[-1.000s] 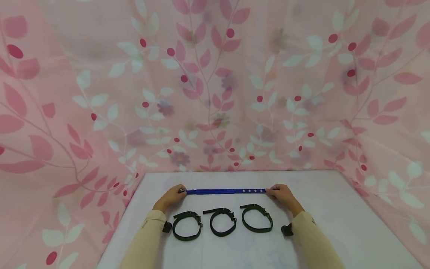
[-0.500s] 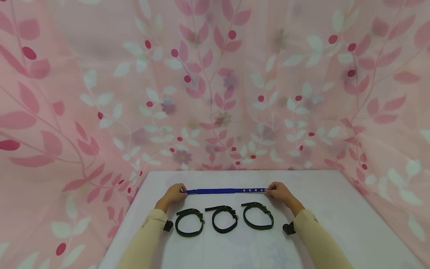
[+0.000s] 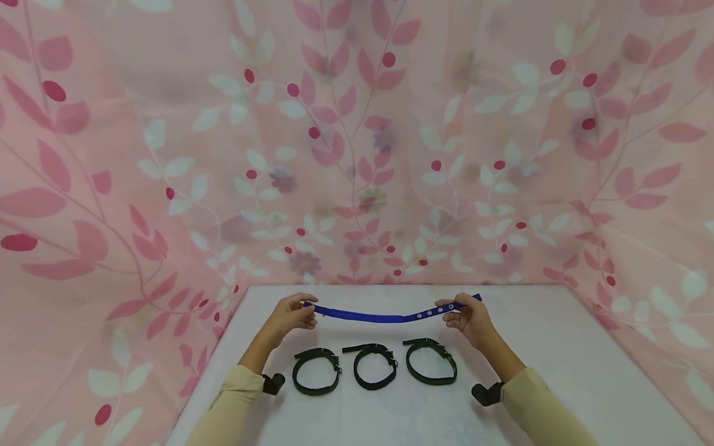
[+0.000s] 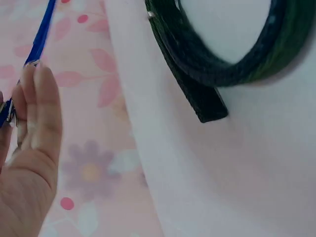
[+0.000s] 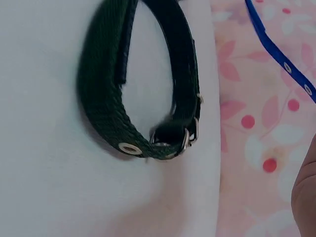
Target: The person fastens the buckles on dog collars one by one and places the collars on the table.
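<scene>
A blue collar with metal eyelets stretches between both hands in the head view, sagging in the middle. My left hand pinches its buckle end; in the left wrist view, the buckle shows beside the fingers. Near the eyelets, my right hand pinches the other end, and the strap's tip sticks out past the fingers. In the right wrist view, only part of that hand shows at the edge. Three dark green buckled collars, left, middle and right, lie looped in a row nearer the body.
The white table ends at a back edge against a pink leaf-patterned cloth, which also rises at both sides. Black wrist cameras, left and right, hang near the outer green collars.
Both hands have risen with the blue collar, which was straight and now sags. The right hand's grip has shifted inward, leaving the strap's tip sticking out. The green collars stay in place.
</scene>
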A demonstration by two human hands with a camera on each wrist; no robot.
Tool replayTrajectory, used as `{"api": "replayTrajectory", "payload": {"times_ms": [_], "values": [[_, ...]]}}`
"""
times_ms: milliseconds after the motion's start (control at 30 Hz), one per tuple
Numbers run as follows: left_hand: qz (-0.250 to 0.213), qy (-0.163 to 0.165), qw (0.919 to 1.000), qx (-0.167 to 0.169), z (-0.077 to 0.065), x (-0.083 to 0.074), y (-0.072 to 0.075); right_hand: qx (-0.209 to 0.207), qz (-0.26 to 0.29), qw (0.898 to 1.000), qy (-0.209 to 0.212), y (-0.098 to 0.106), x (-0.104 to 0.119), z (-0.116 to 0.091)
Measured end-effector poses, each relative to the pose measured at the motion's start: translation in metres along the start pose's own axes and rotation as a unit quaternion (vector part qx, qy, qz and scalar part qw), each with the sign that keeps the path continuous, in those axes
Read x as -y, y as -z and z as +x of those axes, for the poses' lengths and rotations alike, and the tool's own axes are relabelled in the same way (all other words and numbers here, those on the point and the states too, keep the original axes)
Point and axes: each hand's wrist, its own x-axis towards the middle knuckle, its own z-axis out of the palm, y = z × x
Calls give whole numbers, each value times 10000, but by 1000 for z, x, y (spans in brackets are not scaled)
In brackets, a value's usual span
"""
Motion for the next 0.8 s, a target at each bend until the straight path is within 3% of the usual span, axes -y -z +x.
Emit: {"api": "replayTrajectory", "payload": {"times_ms": [67,167,233,367,567,667,800], "values": [[-36,-147,9998,162,-6,-6,-1,656,468,9967,91,-5,4,-5],[-24,-353,9991,251,-13,-10,-2,1206,666,9904,133,-12,6,-11],[-60,-455,9987,214,-19,-10,-5,1081,482,9929,73,-18,5,-16],[-89,-564,9983,95,-36,-4,-13,457,-85,9988,-128,-30,-2,-27],[45,-779,9964,-337,-51,-4,-20,-29,-866,9961,-149,-49,0,-38],[-264,-835,9940,-651,-53,-11,-26,-459,-1295,9904,-116,-56,4,-42],[-909,-852,9890,-791,-58,-23,-39,-816,-1415,9864,-174,-65,6,-50]]}}
